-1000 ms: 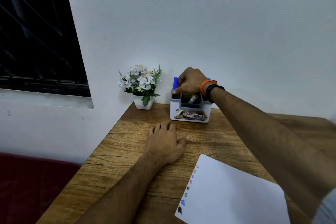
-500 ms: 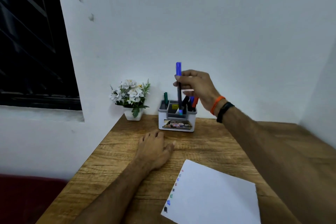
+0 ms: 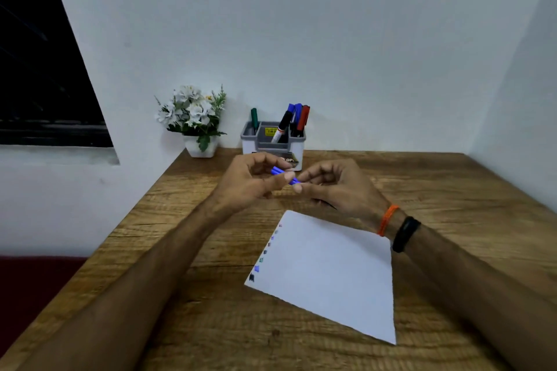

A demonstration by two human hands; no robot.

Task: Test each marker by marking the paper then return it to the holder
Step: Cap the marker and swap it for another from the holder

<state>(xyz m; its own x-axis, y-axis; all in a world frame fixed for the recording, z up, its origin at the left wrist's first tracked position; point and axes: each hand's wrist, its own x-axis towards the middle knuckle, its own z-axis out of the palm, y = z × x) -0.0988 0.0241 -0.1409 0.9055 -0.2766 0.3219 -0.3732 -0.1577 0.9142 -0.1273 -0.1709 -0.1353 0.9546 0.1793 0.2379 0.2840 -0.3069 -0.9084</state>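
Note:
A blue marker (image 3: 283, 175) lies roughly level between both hands, just in front of the holder and above the table. My left hand (image 3: 251, 181) pinches its left, capped end. My right hand (image 3: 334, 187) grips its right part, most of which is hidden by the fingers. The white and grey holder (image 3: 272, 141) stands by the wall with a green marker (image 3: 254, 119) on its left and black, blue and red markers (image 3: 294, 122) on its right. The white paper (image 3: 328, 274) lies below the hands, with several small colour marks down its left edge.
A small white pot of white flowers (image 3: 196, 120) stands left of the holder in the corner. The wooden table (image 3: 168, 280) ends at its left edge above a dark red seat (image 3: 33, 286). Walls close the back and right.
My right hand lifted the blue marker out of the holder and brought it down towards me. My left hand rose from the table and took hold of the marker's end.

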